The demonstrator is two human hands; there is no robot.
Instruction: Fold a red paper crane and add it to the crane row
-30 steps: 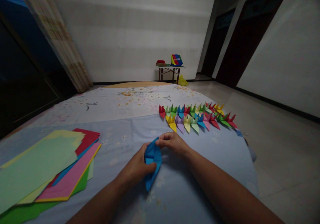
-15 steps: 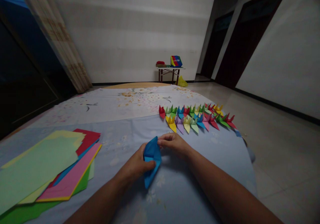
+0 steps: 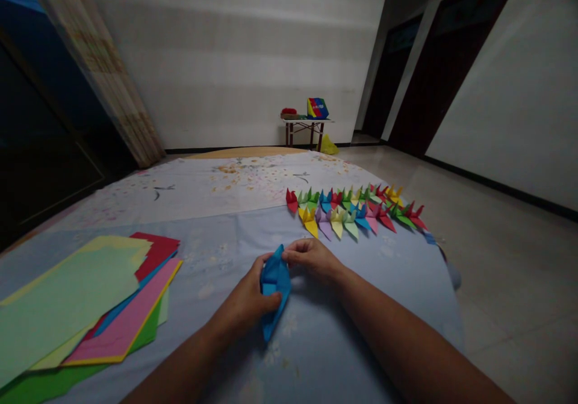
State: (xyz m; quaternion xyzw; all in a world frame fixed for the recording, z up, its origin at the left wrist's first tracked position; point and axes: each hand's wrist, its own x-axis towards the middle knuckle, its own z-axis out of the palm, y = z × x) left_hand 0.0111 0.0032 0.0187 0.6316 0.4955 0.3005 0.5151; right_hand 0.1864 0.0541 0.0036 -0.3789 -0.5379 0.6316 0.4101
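Note:
A partly folded piece of blue origami paper, long and diamond-shaped with pointed ends, is held above the table. My left hand grips it from the left, thumb across its front and fingers behind. At its upper right edge, near the top point, my right hand is closed with thumb and fingertips pinching the paper. Beyond the hands, on the right, folded paper cranes in many colours stand in two rows. To the left lies a loose stack of coloured paper sheets, pale green on top.
A pale blue floral cloth covers the near part of the table, a white floral one the far part. The table's curved edge runs along the right. A small side table with a colourful box stands by the wall.
The blue paper has narrowed slightly in view, with its upper part drawn closer together. Both hands stay at nearly the same place, still on the paper.

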